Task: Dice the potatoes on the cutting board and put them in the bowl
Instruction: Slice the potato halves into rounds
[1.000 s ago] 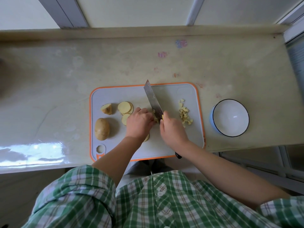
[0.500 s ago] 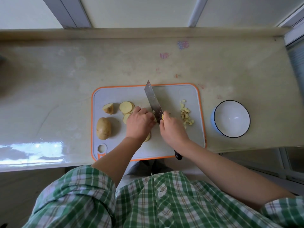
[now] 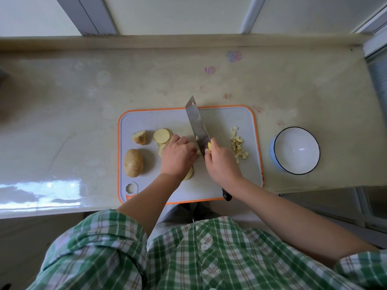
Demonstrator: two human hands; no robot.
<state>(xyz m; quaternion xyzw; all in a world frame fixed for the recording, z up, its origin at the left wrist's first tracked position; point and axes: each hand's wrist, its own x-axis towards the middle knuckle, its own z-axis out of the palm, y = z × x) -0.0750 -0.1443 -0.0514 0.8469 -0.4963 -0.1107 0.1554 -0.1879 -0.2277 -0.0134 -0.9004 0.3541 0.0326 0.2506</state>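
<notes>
Knife [image 3: 198, 126] barely shifted, left hand [image 3: 178, 156] — unmoved on potato [image 3: 198, 152]

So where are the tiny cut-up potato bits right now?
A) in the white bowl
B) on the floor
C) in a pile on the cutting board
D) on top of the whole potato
C: the diced potato bits lie in a pile on the cutting board, right of the knife, and the bowl beside the board holds none.
</notes>
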